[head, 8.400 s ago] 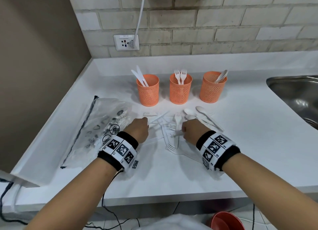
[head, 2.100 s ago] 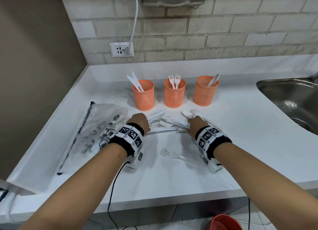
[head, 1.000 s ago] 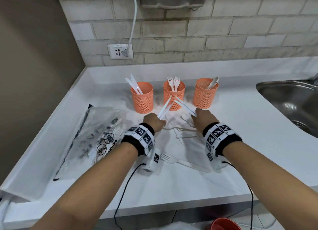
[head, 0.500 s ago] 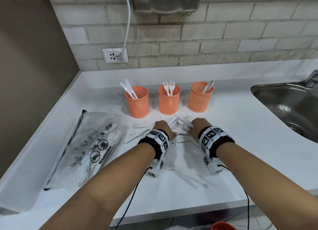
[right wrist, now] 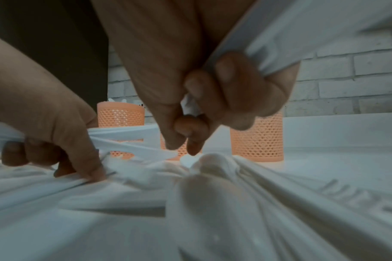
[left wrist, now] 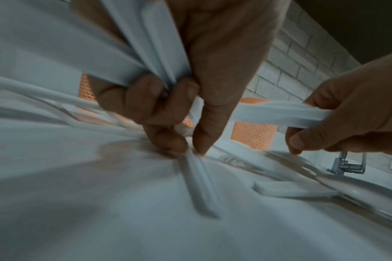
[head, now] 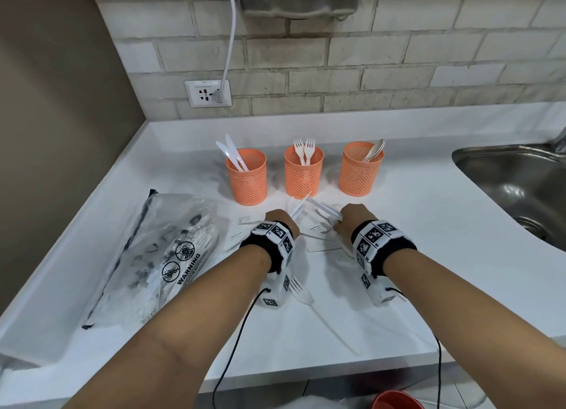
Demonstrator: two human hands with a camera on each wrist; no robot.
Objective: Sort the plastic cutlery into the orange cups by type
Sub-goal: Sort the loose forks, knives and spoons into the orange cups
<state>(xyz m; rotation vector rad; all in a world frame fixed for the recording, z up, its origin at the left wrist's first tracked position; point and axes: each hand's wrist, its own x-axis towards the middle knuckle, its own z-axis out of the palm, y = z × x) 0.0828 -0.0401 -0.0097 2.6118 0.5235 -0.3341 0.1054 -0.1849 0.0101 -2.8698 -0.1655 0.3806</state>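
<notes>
Three orange mesh cups stand in a row: the left cup (head: 246, 177) holds knives, the middle cup (head: 303, 173) forks, the right cup (head: 361, 174) spoons. Just in front of them lies loose white cutlery (head: 318, 240) on the white counter. My left hand (head: 280, 222) grips a bundle of white knives (left wrist: 159, 53) in its curled fingers, while its thumb and forefinger (left wrist: 190, 146) pinch another white piece (left wrist: 197, 176) lying on the counter. My right hand (head: 352, 215) also grips knives (right wrist: 280, 35), its fingertips (right wrist: 186, 146) just above a spoon (right wrist: 213, 162).
A crumpled clear plastic bag (head: 159, 255) lies on the left of the counter. A steel sink (head: 514, 188) is sunk in at the right. One fork (head: 301, 295) lies nearer the counter's front edge, between my wrists. A red bin (head: 395, 401) stands below.
Both hands, holding their knives, came down from in front of the cups to the loose pile. The left thumb and forefinger now pinch a further piece.
</notes>
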